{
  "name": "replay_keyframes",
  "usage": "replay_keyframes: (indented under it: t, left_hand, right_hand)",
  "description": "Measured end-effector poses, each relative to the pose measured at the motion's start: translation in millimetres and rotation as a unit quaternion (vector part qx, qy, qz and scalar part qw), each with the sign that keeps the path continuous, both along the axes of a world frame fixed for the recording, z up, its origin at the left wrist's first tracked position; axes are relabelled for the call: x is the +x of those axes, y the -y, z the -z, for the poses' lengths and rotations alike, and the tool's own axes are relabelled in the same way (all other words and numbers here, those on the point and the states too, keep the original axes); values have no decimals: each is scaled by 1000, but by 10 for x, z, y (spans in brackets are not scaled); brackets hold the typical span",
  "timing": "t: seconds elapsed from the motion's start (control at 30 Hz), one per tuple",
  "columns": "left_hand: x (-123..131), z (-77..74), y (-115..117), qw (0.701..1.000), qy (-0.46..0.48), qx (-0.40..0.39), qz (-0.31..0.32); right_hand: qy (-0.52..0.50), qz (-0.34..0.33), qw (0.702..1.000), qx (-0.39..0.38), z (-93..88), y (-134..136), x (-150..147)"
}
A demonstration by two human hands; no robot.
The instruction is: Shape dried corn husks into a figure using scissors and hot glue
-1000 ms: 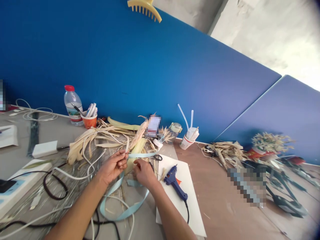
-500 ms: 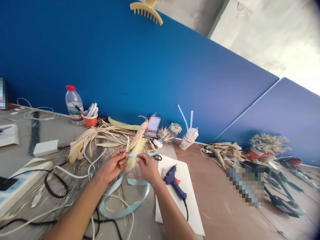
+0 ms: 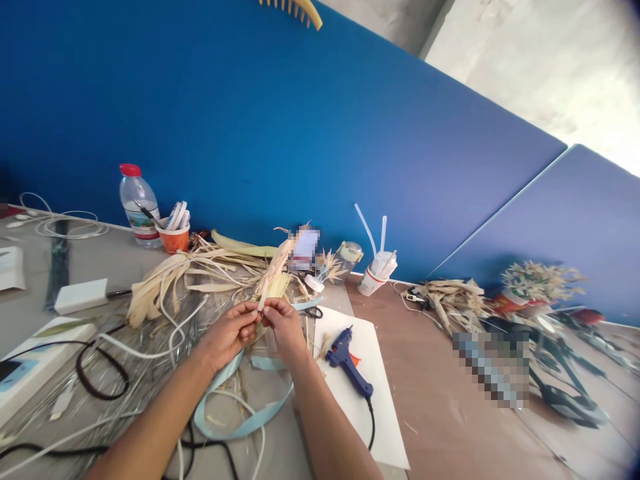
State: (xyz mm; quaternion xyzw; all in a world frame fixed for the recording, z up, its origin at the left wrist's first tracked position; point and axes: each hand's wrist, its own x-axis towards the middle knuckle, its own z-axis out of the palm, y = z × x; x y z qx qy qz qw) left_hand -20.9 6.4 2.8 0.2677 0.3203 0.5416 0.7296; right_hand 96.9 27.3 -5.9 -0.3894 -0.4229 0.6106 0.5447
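My left hand (image 3: pixel 229 333) and my right hand (image 3: pixel 283 325) meet above the table, fingertips pinched together on a thin dried husk strip (image 3: pixel 263 294) that stands up between them. A light blue ribbon (image 3: pixel 250 417) loops on the table under both wrists and runs up toward the fingers; whether they grip it too is unclear. A pile of dried corn husks (image 3: pixel 200 273) lies just behind the hands. A blue glue gun (image 3: pixel 347 363) rests on a white sheet (image 3: pixel 385 400) right of my right hand.
A water bottle (image 3: pixel 135 203), an orange cup of pens (image 3: pixel 175 233) and a paper cup with glue sticks (image 3: pixel 375 273) stand along the blue partition (image 3: pixel 280 127). Black and white cables (image 3: pixel 100 367) lie at left. More husks (image 3: pixel 450 303) and a dried flower arrangement (image 3: pixel 537 283) sit at right.
My right hand moved left and up until its fingertips met the left hand's at the husk strip. The view shifted slightly.
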Motion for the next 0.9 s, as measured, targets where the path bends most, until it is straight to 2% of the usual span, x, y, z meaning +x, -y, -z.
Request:
replay_keyframes:
  t: [0.23,0.53,0.9]
  left_hand:
    - [27,2,16,1000,-30,-9,-3]
    - [26,15,8,1000,-1,-24,5]
    - [36,77,2,1000,-12,-11,26]
  right_hand:
    - [-64,-31,997,-19,0,13,49]
    - [-157,-108,980,-54,-3,15,105]
    - [-156,-109,979,-70,-2,17,117]
